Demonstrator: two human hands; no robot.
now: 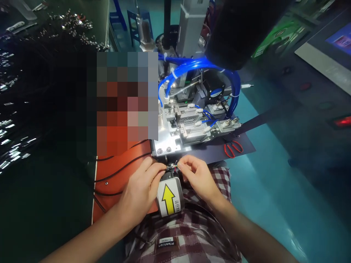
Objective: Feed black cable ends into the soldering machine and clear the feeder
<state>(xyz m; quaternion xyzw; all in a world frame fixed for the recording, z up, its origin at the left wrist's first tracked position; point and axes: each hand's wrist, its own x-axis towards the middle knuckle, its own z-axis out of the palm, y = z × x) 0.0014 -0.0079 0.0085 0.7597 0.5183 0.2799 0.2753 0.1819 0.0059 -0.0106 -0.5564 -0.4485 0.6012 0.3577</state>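
My left hand (142, 182) pinches the end of a thin black cable between thumb and forefinger. Fine coloured wires (174, 168), one of them red, come out of that end. Close on its right, my right hand (195, 174) has its fingertips pressed together on the wires' tips. Both hands are just in front of a metal machine plate (164, 144). Under them sits a small black fixture, largely hidden by the fingers. Below it is a white label with a yellow arrow (168, 201).
Black cables lie across an orange surface (113, 187) at left. Beyond the plate stand metal clamps (192, 133) and blue air hoses (197, 65). Red-handled scissors (233, 148) lie to the right. A blurred patch hides part of a dark-haired person (49, 91) at left.
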